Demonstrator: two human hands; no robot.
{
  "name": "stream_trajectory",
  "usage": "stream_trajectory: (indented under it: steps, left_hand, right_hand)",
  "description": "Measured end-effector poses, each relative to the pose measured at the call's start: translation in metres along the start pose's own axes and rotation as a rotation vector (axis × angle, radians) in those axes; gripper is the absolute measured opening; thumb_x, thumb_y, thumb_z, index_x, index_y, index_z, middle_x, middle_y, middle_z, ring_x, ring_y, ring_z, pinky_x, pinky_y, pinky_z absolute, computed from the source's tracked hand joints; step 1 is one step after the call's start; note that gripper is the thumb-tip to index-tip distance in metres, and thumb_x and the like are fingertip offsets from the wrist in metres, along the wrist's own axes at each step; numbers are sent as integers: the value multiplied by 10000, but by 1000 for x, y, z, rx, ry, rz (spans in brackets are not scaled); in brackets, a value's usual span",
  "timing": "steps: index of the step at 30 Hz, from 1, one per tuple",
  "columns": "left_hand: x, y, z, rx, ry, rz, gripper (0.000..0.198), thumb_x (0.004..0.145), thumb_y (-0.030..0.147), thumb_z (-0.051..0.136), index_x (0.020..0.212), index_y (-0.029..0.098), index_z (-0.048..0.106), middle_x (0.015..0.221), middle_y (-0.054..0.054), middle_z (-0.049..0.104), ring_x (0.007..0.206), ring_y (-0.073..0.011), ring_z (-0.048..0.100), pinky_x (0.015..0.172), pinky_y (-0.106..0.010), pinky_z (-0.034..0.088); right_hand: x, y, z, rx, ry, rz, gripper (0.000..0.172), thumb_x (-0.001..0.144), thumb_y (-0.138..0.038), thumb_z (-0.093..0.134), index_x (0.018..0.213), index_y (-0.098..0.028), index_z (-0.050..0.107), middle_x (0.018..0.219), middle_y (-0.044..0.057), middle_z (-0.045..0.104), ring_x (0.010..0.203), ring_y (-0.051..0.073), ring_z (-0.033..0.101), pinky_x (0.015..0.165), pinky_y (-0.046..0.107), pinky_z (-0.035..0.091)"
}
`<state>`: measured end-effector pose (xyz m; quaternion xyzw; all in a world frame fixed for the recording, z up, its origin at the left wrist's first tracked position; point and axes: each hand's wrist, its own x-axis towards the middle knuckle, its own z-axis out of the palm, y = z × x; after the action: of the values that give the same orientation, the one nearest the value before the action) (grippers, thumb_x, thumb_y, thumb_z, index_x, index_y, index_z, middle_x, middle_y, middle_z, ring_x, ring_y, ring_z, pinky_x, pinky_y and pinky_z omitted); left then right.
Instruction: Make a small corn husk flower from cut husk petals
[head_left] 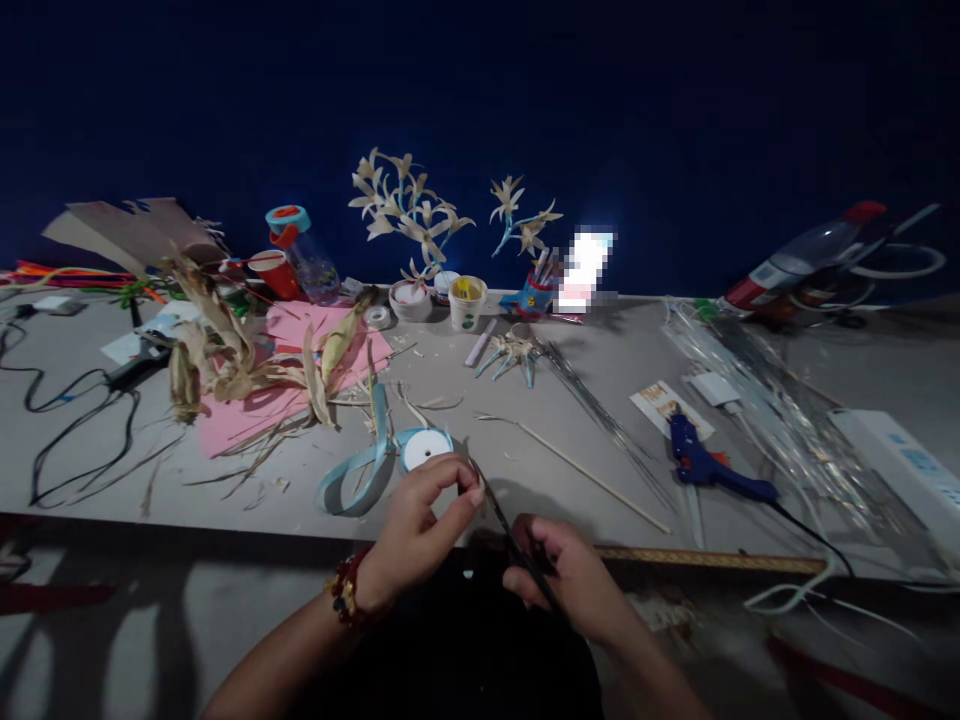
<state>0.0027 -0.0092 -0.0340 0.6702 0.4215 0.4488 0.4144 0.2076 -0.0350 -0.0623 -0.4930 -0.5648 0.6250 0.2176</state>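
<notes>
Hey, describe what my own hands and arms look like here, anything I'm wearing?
The left forearm and right forearm are bare, no sleeves in view. The left hand and right hand are ungloved. A bracelet of red and dark beads, with some golden ones, circles the left wrist. No watch shows.

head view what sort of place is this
Probably a craft worktable: dried husks on pink paper, a glue gun, a ribbon spool, finished flowers at the back. The right hand grips a dark tool, its tip at the left hand.
</notes>
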Motion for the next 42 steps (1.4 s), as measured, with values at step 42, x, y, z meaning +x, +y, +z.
stream_trajectory:
  steps: [42]
  left_hand:
    - [-1,-18,5,-562,2,-391,212,904,335,680,775,173,633,728,-5,599,720,-135,530,722,-264,436]
  right_hand:
    - [19,-6,-50,-1258,239,22,182,774,-143,642,934,-210,585,957,45,713,796,250,710,582,290,333]
